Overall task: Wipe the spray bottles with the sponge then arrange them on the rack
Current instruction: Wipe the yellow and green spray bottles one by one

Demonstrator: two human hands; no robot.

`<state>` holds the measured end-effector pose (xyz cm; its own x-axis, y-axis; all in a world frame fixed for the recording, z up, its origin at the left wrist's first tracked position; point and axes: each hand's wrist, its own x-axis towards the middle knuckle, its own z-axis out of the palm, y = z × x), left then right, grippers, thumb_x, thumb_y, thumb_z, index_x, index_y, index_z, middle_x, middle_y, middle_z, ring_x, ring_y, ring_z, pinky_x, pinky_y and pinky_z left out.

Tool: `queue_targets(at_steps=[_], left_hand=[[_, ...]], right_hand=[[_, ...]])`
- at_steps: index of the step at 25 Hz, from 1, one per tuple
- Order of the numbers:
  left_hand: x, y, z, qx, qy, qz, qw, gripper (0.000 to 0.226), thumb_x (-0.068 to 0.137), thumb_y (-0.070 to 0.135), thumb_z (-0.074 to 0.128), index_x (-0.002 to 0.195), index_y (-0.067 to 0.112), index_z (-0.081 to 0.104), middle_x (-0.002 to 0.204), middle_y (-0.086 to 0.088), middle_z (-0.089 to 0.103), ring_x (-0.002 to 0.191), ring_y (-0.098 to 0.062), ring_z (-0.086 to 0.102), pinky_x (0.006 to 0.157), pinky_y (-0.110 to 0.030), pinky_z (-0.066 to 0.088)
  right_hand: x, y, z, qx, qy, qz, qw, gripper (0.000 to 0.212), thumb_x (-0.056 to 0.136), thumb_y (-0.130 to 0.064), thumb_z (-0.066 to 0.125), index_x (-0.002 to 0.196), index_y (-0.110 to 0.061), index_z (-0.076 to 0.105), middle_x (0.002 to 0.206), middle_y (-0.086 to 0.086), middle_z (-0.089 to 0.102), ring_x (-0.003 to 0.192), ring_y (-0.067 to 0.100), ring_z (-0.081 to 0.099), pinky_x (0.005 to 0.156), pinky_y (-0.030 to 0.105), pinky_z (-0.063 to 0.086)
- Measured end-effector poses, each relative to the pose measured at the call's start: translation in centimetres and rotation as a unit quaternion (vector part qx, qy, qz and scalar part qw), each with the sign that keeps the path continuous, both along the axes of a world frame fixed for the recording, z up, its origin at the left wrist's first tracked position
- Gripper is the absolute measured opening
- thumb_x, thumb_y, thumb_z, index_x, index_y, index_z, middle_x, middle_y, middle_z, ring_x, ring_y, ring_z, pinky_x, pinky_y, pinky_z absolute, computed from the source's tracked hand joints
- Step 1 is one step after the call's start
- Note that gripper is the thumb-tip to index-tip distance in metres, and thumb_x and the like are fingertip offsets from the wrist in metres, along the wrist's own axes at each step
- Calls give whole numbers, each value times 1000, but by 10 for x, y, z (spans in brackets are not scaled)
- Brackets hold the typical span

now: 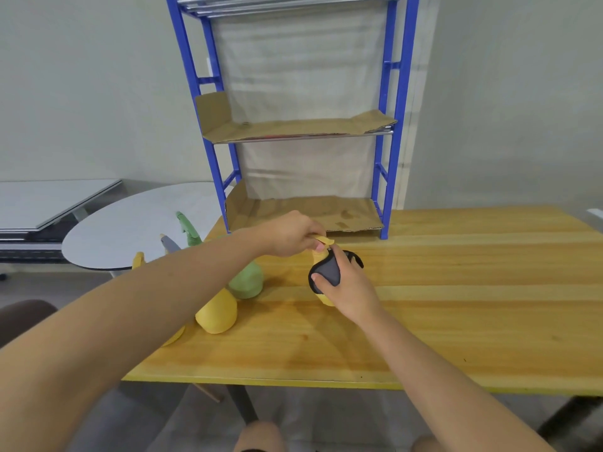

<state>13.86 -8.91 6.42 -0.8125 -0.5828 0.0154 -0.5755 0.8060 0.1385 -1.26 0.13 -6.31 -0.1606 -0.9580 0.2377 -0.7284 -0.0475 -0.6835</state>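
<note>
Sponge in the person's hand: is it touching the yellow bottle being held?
Touching. The head view shows the right hand pressing the sponge onto the held yellow bottle.

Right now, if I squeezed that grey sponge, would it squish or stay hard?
Probably squishy: the sponge seems to bend around the yellow bottle where the right hand presses it. It is likely light too, since just a thumb and fingers grip it. It shouldn't roll away, because it looks like a flattish pad, not a ball.
</note>
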Motion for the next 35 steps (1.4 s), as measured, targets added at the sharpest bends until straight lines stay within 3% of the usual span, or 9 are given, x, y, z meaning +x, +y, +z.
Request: queue_targets(at_steps=[7,15,18,22,25,27,28,31,35], left_hand=[[5,-8,12,50,21,87,995,20,97,34,62,93,18,72,83,3,74,81,-15,68,72,-35,53],[-32,22,1,10,-46,120,992,32,97,30,61,75,6,61,64,-7,55,67,-27,46,56,-32,34],[-19,18,4,61,-55,93,992,20,97,31,62,89,13,67,83,-5,75,74,-19,60,65,-31,45],[1,14,-5,49,-58,-3,997,25,99,29,62,112,11,71,97,2,68,89,-19,58,74,-32,43],[8,11,-16,-11,-100,-63,993,28,99,35,60,117,15,70,117,-3,66,121,-25,52,103,-42,40],[12,19,-20,-96,-136,-58,984,53,97,59,47,135,24,60,144,0,54,144,-26,32,122,-48,21],[13,27,-21,-141,-117,-31,983,68,93,71,37,143,28,52,151,2,47,146,-26,26,123,-49,18],[8,55,-18,-182,34,197,963,76,94,74,30,141,16,48,139,-7,51,131,-30,40,106,-47,43],[-13,62,-16,17,51,371,927,99,87,79,45,143,-1,33,106,-14,61,97,-33,66,75,-39,55]], right_hand=[[-10,14,-13,15,-96,35,995,87,91,-54,62,158,-34,11,147,0,43,128,19,49,96,25,46],[22,-2,3,-49,-5,-70,996,66,94,-56,54,145,-17,40,114,7,62,105,25,61,84,39,55],[3,6,-11,-10,-35,22,999,78,87,-58,64,152,-30,32,123,-3,56,109,17,57,89,34,53],[-18,14,-29,85,-124,109,983,97,73,-55,79,153,-37,27,140,-12,49,124,12,53,99,32,51],[-20,17,-31,102,-117,134,979,94,77,-46,81,154,-34,27,140,-15,49,127,10,50,99,25,45],[-17,17,-31,104,-96,133,981,93,80,-45,79,155,-32,26,138,-15,48,126,11,49,98,24,44],[-14,17,-30,102,-84,131,983,92,80,-47,78,155,-33,26,138,-14,48,127,11,49,97,24,44],[-11,16,-30,99,-60,118,986,96,80,-51,76,157,-32,22,144,-8,47,130,16,48,102,29,44],[-8,21,-32,110,13,91,990,97,83,-57,70,159,-32,15,145,3,46,131,25,48,102,35,46]])
